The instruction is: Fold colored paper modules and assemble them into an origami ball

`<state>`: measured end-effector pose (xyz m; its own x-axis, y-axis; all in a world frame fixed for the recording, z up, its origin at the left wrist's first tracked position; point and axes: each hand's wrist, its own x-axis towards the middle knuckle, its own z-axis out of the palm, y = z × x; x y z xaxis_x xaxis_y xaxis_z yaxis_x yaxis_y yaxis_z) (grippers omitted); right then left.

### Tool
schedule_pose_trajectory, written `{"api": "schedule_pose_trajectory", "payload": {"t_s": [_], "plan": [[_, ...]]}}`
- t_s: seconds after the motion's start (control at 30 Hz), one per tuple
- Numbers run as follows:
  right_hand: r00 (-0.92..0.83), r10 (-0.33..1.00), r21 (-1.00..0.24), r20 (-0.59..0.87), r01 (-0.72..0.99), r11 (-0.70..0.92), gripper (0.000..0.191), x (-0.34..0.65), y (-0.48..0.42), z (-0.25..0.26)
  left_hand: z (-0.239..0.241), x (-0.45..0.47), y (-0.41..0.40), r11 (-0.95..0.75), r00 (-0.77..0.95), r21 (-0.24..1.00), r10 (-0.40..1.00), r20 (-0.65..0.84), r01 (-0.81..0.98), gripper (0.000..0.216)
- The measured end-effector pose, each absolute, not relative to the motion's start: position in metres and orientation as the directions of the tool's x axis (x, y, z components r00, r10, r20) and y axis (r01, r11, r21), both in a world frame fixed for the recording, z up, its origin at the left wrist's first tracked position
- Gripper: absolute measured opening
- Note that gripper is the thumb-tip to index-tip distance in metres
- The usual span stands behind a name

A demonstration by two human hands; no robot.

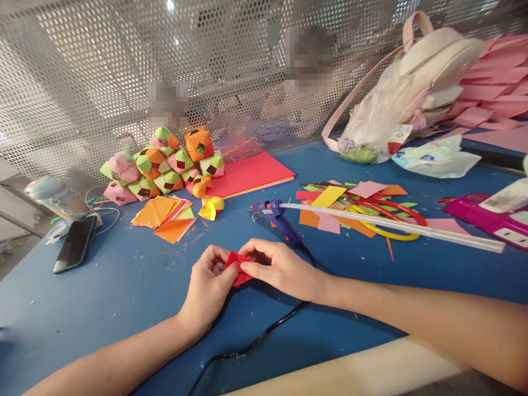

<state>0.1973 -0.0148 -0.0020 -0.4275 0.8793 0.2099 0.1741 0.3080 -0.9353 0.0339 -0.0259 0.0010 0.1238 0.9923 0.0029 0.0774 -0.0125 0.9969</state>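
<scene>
Between my two hands is a small piece of red paper [238, 269], partly folded and held just above the blue table [136, 313]. My left hand [212, 286] pinches its left side, thumb on top. From the right, my right hand [280, 269] grips the other side between thumb and fingers; the fingertips behind the paper are hidden. Beyond my right hand lies a blue hot glue gun [277, 220] with a long clear glue stick [391, 224] in its back. Small yellow folded paper pieces [211, 208] sit farther off.
Folded paper balls [165, 165] are piled at the back left, beside red paper sheets [256, 175]. Orange squares [159, 217], a phone [75, 245] and a cup [58, 198] lie left. Scissors [388, 236], paper scraps [330, 198], a power strip [487, 217] and a backpack [429, 60] are right.
</scene>
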Motion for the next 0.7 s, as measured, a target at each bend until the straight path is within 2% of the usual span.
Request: {"api": "schedule_pose_trajectory", "payload": {"t_s": [0.37, 0.6, 0.7], "plan": [[-0.375, 0.911, -0.941, 0.175, 0.209, 0.267, 0.005, 0.1978, -0.0150, -0.0039, 0.0043, 0.0330, -0.0276, 0.016, 0.157, 0.994, 0.987, -0.033, 0.108, 0.016], [-0.418, 0.889, -0.947, 0.187, 0.162, 0.276, 0.029, 0.2005, -0.0162, 0.0018, -0.0018, 0.0315, -0.0237, -0.007, 0.129, 0.994, 0.992, -0.006, 0.107, 0.016], [-0.408, 0.891, -0.940, 0.201, 0.175, 0.292, 0.027, 0.2006, -0.0151, 0.0007, -0.0029, 0.0310, -0.0228, -0.004, 0.129, 0.994, 0.992, -0.010, 0.110, 0.016]]}}
